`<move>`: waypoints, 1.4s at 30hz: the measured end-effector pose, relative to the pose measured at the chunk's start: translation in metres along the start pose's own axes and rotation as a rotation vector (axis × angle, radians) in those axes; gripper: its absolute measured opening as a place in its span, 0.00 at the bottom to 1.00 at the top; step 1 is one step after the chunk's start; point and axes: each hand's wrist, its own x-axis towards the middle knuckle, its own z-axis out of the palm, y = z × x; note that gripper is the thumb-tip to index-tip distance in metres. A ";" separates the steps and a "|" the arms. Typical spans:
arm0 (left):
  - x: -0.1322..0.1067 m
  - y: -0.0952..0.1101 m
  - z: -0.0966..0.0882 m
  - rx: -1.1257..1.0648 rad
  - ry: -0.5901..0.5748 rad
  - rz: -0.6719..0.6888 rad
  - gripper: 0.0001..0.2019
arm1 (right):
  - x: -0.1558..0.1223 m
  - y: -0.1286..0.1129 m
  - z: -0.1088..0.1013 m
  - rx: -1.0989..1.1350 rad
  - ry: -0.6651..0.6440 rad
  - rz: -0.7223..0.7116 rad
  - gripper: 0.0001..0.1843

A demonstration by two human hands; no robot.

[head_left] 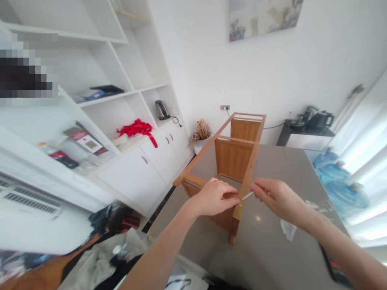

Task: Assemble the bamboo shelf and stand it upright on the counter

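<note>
Wooden frame (232, 161) stands on the grey counter (272, 249) — stiff, light, best steadied by its rails. Left hand (213, 197) is clamped on the near corner; right hand (276, 197) is pinched on a thin metal key (247, 196) — small, slippery.

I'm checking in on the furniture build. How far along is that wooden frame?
Done: the wooden frame stands on the grey table with rails and panels joined. In hand: the left hand steadies a front rail while the right hand works a thin metal tool at it. Left: no top or shelves are fitted.
</note>
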 end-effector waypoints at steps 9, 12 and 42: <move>0.003 0.002 0.011 0.035 0.033 0.018 0.14 | 0.007 -0.025 -0.019 -0.483 -0.054 -0.421 0.22; 0.002 0.000 0.012 0.028 0.045 0.023 0.14 | 0.009 -0.033 -0.020 -0.504 -0.067 -0.452 0.22; -0.005 -0.006 0.013 0.011 0.100 0.051 0.14 | 0.007 -0.039 -0.012 -0.562 -0.119 -0.572 0.17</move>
